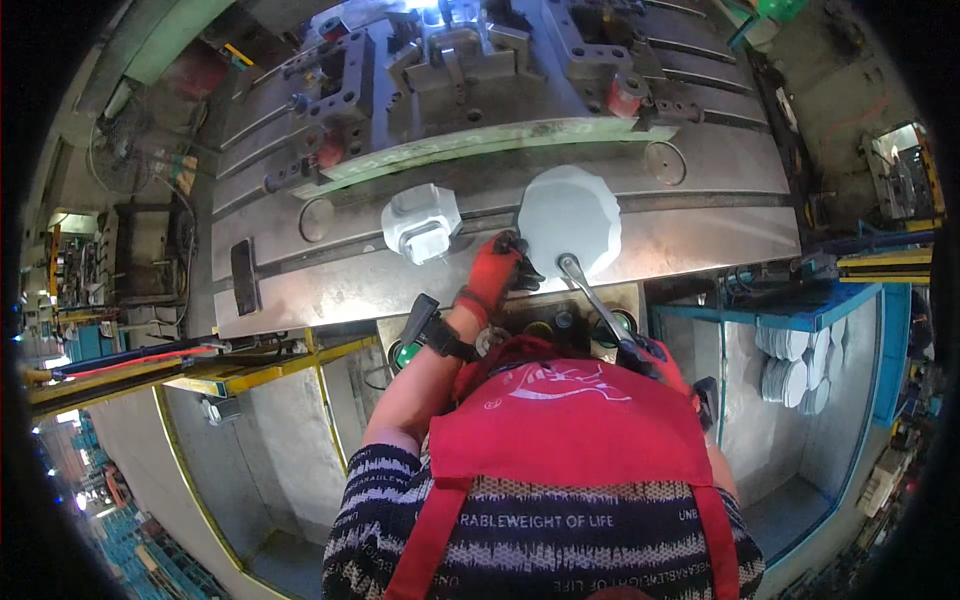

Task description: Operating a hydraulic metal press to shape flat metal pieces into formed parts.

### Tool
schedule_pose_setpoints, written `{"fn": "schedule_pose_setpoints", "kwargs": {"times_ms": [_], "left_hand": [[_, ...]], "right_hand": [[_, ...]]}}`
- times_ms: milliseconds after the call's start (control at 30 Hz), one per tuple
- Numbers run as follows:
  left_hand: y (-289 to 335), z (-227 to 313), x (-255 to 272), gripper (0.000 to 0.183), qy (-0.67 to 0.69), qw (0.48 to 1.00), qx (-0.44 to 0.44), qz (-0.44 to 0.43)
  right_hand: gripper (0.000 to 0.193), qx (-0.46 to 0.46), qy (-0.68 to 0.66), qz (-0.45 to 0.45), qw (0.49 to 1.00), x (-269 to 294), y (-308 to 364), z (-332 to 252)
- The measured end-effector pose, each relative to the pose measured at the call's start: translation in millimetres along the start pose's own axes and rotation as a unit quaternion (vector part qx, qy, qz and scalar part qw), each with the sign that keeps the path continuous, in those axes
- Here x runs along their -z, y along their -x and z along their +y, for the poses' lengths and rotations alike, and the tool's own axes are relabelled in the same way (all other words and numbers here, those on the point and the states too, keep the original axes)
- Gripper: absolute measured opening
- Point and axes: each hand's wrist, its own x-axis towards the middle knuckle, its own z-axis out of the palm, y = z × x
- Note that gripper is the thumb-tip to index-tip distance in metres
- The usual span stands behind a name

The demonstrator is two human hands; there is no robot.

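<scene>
A flat grey sheet-metal blank [570,218], roundish with cut edges, lies on the front of the steel press bed [700,232]. My right hand [650,358], in a red and dark glove, grips a metal rod-handled pick-up tool [592,292]. The tool's round end rests against the blank's near edge. My left hand [507,265], in a red and black glove, is at the blank's lower left edge with fingers loosely curled and apart. Left of it sits a formed grey metal part [422,222] with a raised, angular shape.
Behind is a die [455,60] with red-capped posts [626,95] and clamps. A dark bar [244,277] lies at the bed's left. Stacked blanks [785,365] stand in a blue-framed bin [850,400] at right. A yellow-framed bin [250,450] at left holds a formed part [220,409].
</scene>
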Motion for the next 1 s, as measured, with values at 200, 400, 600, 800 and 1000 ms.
{"fn": "schedule_pose_setpoints", "kwargs": {"times_ms": [200, 400, 600, 800, 1000], "left_hand": [[-5, -8, -1, 0.010, -0.076, 0.997, -0.006, 0.020], [15, 12, 4, 0.018, -0.364, 0.919, -0.141, 0.057], [31, 73, 8, 0.018, -0.291, 0.945, -0.134, 0.067], [36, 94, -14, 0.017, 0.230, 0.973, -0.024, -0.019], [33, 119, -17, 0.016, 0.273, 0.959, -0.074, 0.005]], "right_hand": [[0.025, 0.236, 0.114, -0.042, 0.964, -5, 14, -16], [0.025, -0.032, -0.150, -0.001, 0.988, -6, 7, -34], [0.040, -0.012, -0.110, -0.045, 0.993, -4, 15, -51], [0.045, 0.036, -0.037, -0.078, 0.996, -8, -5, -58], [0.044, 0.109, -0.012, -0.068, 0.992, -21, -28, -59]]}}
